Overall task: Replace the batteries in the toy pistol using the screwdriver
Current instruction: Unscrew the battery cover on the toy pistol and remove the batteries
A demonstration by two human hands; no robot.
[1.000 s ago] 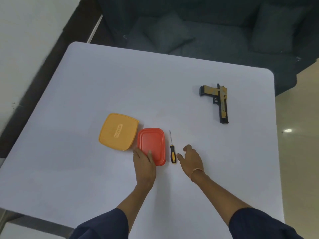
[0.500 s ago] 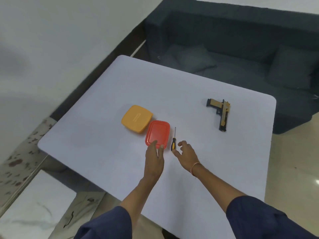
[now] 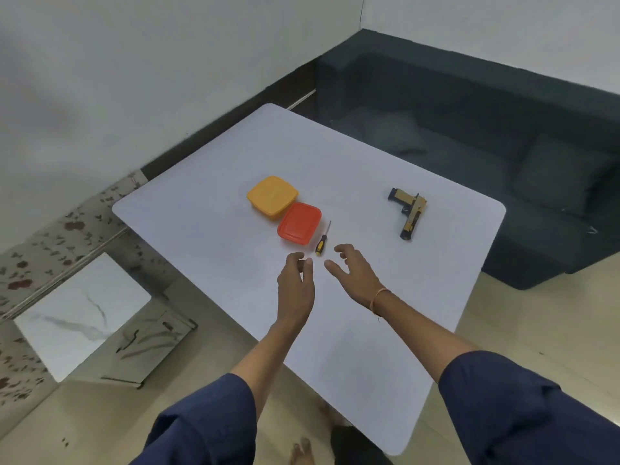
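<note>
Left hand (image 3: 297, 283) centre frame, just below the boxes: fingers loosely bent, nothing in it, touching nothing. Right hand (image 3: 352, 270) just beside it: fingers spread and relaxed, empty too, fingertips near the screwdriver's handle but apart from it.

Screwdriver (image 3: 321, 241): yellow-and-black handle, thin shaft pointing toward the top of the frame. It lies flat on the table (image 3: 214, 223), just right of the red box (image 3: 298, 223). Yellow box (image 3: 272, 196) up and left of the red one, the two touching or nearly so. Both lids on; contents not visible.

Toy pistol (image 3: 411, 211): tan and black, flat on the table right of centre, well apart from both hands. Cannot tell where its battery cover sits.

Progress, as I judge it: nothing begun. Tool not picked up, pistol untouched, no batteries in sight; perhaps in the boxes. Everything is left to do: unscrew, swap, close.

Around: dark sofa (image 3: 469, 129) across the upper right, beyond the table. Nothing lies between the right hand and the screwdriver or the pistol. The red box crowds the screwdriver's left side.
</note>
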